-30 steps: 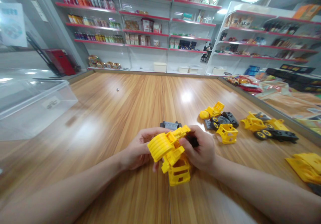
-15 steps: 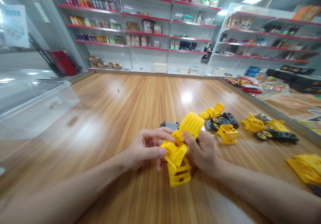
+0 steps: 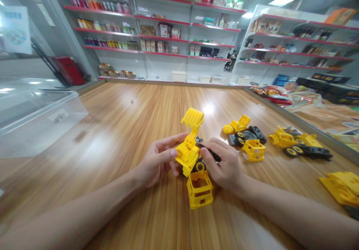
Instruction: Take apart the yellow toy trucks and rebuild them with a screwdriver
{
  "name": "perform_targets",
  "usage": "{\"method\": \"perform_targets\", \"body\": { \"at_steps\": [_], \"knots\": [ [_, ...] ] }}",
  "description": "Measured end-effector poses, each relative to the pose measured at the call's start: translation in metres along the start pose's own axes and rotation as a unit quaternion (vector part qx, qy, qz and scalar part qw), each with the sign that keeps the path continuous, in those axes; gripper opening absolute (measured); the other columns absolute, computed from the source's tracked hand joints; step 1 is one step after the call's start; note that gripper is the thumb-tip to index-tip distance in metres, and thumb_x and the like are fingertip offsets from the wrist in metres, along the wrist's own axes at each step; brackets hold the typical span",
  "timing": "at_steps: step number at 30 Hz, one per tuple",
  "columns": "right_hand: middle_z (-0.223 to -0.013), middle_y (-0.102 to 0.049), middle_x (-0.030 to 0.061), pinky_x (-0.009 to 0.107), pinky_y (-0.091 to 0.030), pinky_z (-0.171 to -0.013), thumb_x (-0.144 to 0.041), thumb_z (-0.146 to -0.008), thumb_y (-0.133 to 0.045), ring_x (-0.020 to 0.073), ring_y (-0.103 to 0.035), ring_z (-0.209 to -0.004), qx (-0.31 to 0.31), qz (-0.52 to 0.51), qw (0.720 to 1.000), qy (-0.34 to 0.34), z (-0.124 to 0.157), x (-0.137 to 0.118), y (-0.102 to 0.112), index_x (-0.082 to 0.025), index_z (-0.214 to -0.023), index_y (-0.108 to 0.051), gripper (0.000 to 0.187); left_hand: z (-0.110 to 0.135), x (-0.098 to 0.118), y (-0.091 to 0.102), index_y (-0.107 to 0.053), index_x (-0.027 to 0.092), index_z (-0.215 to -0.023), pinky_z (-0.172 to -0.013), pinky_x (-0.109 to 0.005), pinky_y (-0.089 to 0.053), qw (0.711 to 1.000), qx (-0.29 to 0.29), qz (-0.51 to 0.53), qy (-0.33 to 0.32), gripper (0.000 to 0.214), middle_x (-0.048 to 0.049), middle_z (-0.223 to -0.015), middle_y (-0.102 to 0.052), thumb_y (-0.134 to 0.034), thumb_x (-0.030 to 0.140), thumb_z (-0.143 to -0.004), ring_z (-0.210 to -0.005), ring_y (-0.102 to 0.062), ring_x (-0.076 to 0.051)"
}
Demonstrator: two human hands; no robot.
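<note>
At frame centre, the yellow digger arm [image 3: 187,153] is pinched by the left hand [image 3: 157,161], its bucket [image 3: 193,117] already joined; a dark slim piece [image 3: 214,155] is gripped in the right hand [image 3: 226,164]. Just below, the yellow cab [image 3: 201,192] seems unattached; more toy parts [image 3: 256,132] are scattered centre-right.

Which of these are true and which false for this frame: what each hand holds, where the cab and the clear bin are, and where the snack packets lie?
1. The left hand holds the bucket arm. True.
2. The right hand is empty. False: the right hand grips a black object.
3. A yellow cab sits nearer the camera than the bucket arm. True.
4. The clear bin is at the picture's right. False: the clear bin is at the left.
5. Snack packets lie beyond the table's right edge. True.
</note>
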State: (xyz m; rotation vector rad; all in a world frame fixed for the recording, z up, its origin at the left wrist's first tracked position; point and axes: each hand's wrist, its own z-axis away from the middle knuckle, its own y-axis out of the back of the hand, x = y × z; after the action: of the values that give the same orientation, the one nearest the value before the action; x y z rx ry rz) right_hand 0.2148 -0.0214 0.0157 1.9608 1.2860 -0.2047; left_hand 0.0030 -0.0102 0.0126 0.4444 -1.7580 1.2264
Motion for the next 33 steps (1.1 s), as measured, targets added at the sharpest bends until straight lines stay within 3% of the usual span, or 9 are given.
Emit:
{"method": "perform_targets", "body": {
  "at_steps": [6, 12, 18, 22, 30, 33],
  "knots": [
    [-0.075, -0.059, 0.0041, 0.028, -0.043, -0.059, -0.02, -0.092, -0.05, 0.015, -0.056, -0.067, -0.015, -0.003, 1.0, 0.0, 0.0, -0.001, 0.001, -0.016, -0.094, -0.067, 0.017, 0.001, -0.004, 0.007, -0.066, 0.018, -0.126, -0.042, -0.017, -0.052, 1.0, 0.011, -0.026, 0.008, 0.058, -0.008, -0.08, -0.075, -0.081, 0.03, -0.071, -0.045, -0.063, -0.01],
    [-0.068, -0.053, 0.0007, 0.028, -0.037, -0.056, -0.019, -0.093, -0.05, 0.0126, -0.049, -0.06, -0.028, -0.009, 1.0, -0.005, 0.001, 0.003, 0.0, -0.018, -0.076, -0.058, 0.018, 0.001, -0.007, 0.012, -0.066, 0.02, -0.125, -0.043, -0.019, -0.054, 0.999, -0.026, -0.044, -0.01, 0.054, -0.0056, -0.071, -0.074, -0.08, 0.029, -0.074, -0.047, -0.065, -0.013],
    [-0.066, -0.052, 0.0004, 0.028, -0.036, -0.056, -0.017, -0.092, -0.051, 0.0126, -0.048, -0.06, -0.026, 0.033, 0.999, 0.018, -0.002, 0.0, 0.003, -0.019, -0.072, -0.056, 0.02, 0.001, -0.005, 0.006, -0.071, 0.024, -0.118, -0.047, -0.02, -0.057, 0.996, -0.056, -0.059, -0.041, 0.043, -0.0083, -0.097, -0.074, -0.078, 0.021, -0.076, -0.056, -0.068, -0.012],
    [-0.068, -0.054, 0.0021, 0.028, -0.038, -0.056, -0.015, -0.091, -0.05, 0.0137, -0.051, -0.061, -0.025, 0.06, 0.996, 0.065, -0.005, 0.001, 0.006, -0.018, -0.077, -0.059, 0.017, 0.001, -0.005, 0.006, -0.068, 0.024, -0.122, -0.048, -0.019, -0.058, 0.994, -0.074, -0.067, -0.053, 0.046, -0.0095, -0.102, -0.071, -0.076, 0.02, -0.078, -0.067, -0.07, -0.015],
    [-0.066, -0.053, 0.0013, 0.029, -0.035, -0.055, -0.014, -0.09, -0.053, 0.0139, -0.047, -0.06, -0.006, 0.16, 0.978, 0.136, -0.002, 0.008, 0.007, -0.019, -0.074, -0.057, 0.017, 0.001, -0.006, 0.009, -0.067, 0.022, -0.124, -0.048, -0.019, -0.059, 0.994, -0.072, -0.071, -0.036, 0.049, -0.0136, -0.122, -0.065, -0.078, 0.018, -0.076, -0.063, -0.07, -0.012],
    [-0.067, -0.053, 0.0012, 0.029, -0.034, -0.056, -0.012, -0.088, -0.055, 0.0141, -0.046, -0.06, 0.005, 0.183, 0.968, 0.168, -0.002, 0.007, 0.009, -0.018, -0.077, -0.058, 0.013, 0.001, -0.004, 0.008, -0.068, 0.022, -0.123, -0.048, -0.019, -0.059, 0.995, -0.073, -0.062, -0.033, 0.05, -0.0125, -0.116, -0.068, -0.079, 0.019, -0.075, -0.062, -0.07, -0.012]
  ]
}}
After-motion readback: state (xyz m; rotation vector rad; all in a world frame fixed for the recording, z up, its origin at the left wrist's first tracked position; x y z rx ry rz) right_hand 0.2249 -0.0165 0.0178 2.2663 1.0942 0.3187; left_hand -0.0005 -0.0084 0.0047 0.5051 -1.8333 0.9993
